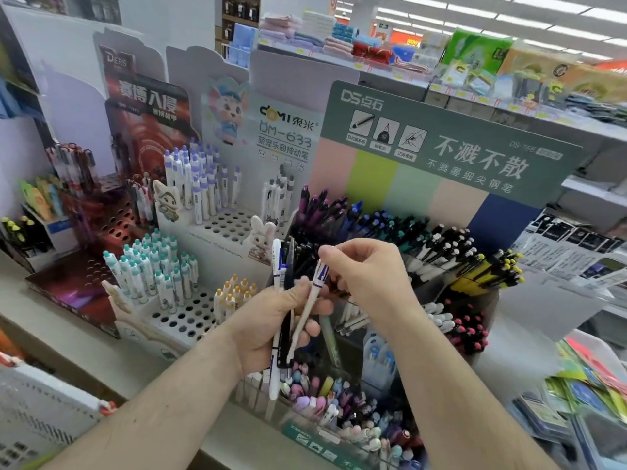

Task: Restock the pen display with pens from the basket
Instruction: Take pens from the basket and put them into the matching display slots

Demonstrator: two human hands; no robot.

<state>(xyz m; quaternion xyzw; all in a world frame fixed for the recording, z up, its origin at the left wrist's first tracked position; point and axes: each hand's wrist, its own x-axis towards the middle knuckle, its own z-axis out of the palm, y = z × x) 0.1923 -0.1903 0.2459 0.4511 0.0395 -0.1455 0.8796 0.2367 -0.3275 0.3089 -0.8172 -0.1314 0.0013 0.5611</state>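
Basket [40, 412]: white plastic, at 8 o'clock of the view, on the counter [112, 361] edge; whether any pens are in it cannot be seen.

White tiered rack [190, 313], 9 o'clock of the hands: many open holes, teal-capped pens [149, 266] standing in its rear rows.

Left hand [271, 320], view centre: fingers wrapped around a small bundle of pens [281, 320], white with blue clips plus a dark one, tips down.

Right hand [366, 276], at 2 o'clock of the left: thumb and forefinger pinched on the top of one white pen [310, 303], drawing it out of the bundle.

Green-headed display [441, 147], 12 o'clock: its bins are crowded.

Judged step: separate a single pen, then seat it. To do it well, loosen the left-hand grip slightly so the neighbours stay put, lift straight along the barrel, match the pen to its own rack, and lower it tip-first into a free hole.
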